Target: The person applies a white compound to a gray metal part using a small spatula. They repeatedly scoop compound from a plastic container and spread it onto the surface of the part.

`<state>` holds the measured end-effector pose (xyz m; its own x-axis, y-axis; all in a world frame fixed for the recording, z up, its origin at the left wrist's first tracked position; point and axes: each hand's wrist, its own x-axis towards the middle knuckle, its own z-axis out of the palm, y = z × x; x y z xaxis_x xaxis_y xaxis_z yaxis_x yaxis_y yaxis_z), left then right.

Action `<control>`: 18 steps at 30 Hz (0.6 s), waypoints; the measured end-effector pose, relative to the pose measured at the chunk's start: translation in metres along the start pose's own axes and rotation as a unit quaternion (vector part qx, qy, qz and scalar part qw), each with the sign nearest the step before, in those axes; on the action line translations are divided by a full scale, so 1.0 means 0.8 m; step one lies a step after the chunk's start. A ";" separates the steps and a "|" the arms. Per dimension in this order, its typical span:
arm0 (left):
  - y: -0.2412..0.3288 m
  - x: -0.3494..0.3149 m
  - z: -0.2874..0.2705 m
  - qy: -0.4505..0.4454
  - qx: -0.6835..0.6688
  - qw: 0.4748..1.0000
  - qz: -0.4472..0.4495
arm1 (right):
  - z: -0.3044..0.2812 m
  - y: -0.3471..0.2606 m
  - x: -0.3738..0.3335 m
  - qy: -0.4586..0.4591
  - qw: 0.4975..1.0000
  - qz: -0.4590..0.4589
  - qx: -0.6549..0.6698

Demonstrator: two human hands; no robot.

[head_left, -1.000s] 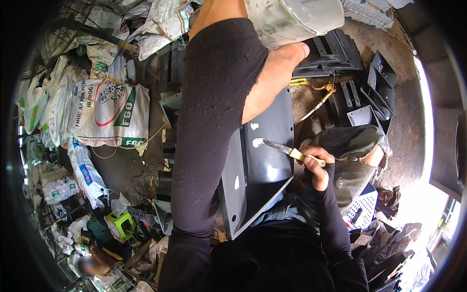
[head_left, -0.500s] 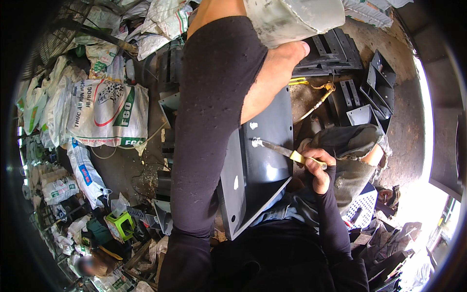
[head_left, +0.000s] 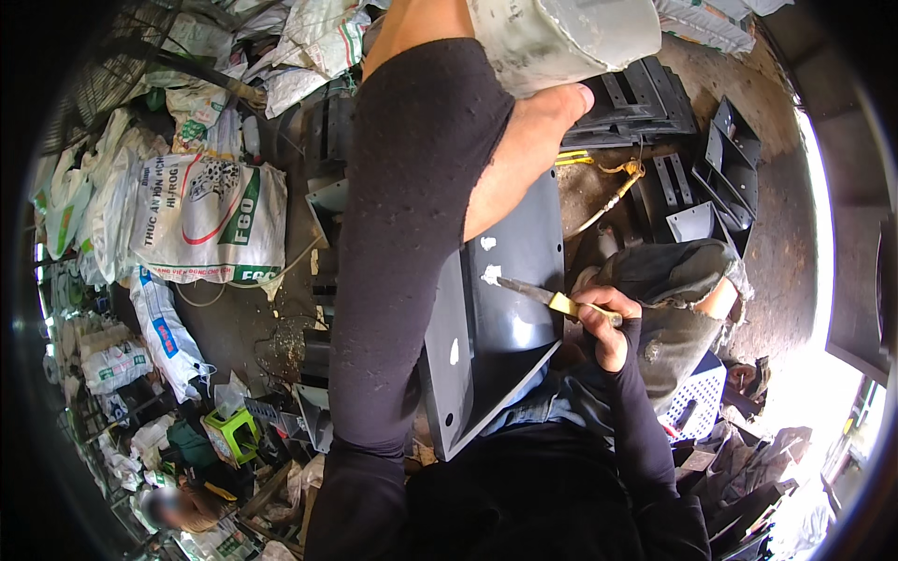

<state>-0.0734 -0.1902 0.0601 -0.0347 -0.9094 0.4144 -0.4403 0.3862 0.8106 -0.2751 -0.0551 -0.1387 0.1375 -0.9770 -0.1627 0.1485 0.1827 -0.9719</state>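
A long dark grey metal piece with raised sides [head_left: 510,224] lies across my lap, dotted with white filler-like patches [head_left: 487,243]. My right hand [head_left: 608,323] is closed round the yellow handle of a narrow putty knife [head_left: 528,290]. The blade points left, its tip at a white patch [head_left: 491,274] on the metal. My left arm, in a black sleeve, reaches up across the view. At the top, my left hand [head_left: 524,150] grips a whitish plastic container [head_left: 571,37], thumb beneath it. The container's inside and part of that hand are out of sight.
Stacked dark metal parts [head_left: 636,103] stand beyond the workpiece, with a bracket-like part [head_left: 730,159] to their right. Printed white sacks [head_left: 210,215] fill the left. A green stool [head_left: 232,433] sits lower left, and a white perforated basket [head_left: 694,397] near my right forearm.
The putty knife has shifted slightly, its tip now at the lower right of the white patch, which shows more fully. My left hand and container have barely moved.
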 end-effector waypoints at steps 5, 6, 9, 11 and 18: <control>0.003 0.002 0.001 0.000 -0.028 1.000 -0.006 | -0.001 -0.003 -0.003 0.022 0.998 0.021 0.048; 0.005 0.000 0.001 0.001 -0.014 1.000 -0.011 | -0.002 -0.002 -0.002 0.026 0.998 0.036 0.054; 0.009 -0.002 0.001 0.002 0.015 1.000 -0.014 | -0.002 0.000 0.000 0.019 1.000 0.017 0.014; 0.008 0.000 0.001 0.004 0.020 1.000 -0.006 | -0.002 0.001 0.000 0.004 1.000 -0.018 -0.017; 0.004 -0.001 0.000 0.006 0.029 1.000 0.010 | -0.006 0.003 0.001 0.034 0.996 0.042 0.077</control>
<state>-0.0748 -0.1882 0.0620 -0.0334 -0.8998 0.4351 -0.4905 0.3941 0.7772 -0.2793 -0.0563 -0.1417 0.0907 -0.9618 -0.2582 0.2884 0.2736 -0.9176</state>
